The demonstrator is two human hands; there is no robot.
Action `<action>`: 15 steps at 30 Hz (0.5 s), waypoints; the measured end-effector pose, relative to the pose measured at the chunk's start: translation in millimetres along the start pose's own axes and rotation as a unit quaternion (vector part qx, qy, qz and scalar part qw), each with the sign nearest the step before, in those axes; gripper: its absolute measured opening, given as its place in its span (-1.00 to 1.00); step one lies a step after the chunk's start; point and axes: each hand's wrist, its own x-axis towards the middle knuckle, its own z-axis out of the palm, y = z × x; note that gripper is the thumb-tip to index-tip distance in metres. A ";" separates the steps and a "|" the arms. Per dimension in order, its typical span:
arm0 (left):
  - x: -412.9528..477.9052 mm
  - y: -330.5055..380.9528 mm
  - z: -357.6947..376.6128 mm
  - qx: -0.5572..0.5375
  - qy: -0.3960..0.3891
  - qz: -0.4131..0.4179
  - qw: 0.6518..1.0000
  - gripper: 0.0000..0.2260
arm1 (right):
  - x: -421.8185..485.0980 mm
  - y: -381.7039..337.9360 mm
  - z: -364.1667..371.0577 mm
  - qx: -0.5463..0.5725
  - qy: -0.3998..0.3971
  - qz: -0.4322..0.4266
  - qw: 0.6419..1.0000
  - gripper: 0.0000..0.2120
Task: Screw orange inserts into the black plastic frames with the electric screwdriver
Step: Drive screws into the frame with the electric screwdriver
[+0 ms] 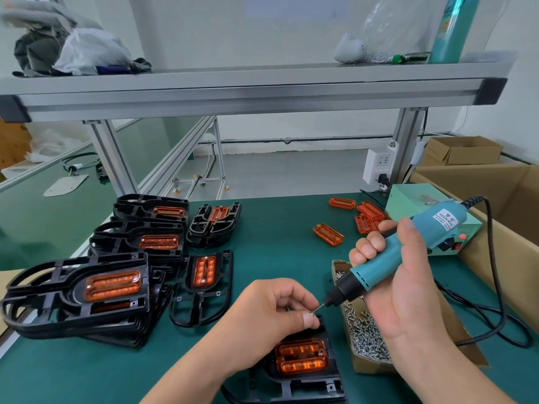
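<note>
On green mat (pixel 277 243), cardboard tray (pixel 364 368) of screws (pixel 368 336), L hand (pixel 271 310) pinching screw (pixel 312 312), R hand (pixel 408 275) gripping screwdriver (pixel 388 258).

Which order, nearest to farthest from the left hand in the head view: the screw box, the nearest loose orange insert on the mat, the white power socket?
1. The screw box, just right of the left hand.
2. The loose orange insert, farther back on the mat.
3. The white power socket, on the post at the bench's back edge.
</note>
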 end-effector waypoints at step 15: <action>1.5 -6.8 -1.7 0.105 0.019 0.017 0.994 -0.87 | 0.3 5.9 -1.1 -0.013 -0.007 0.014 1.000 -0.80</action>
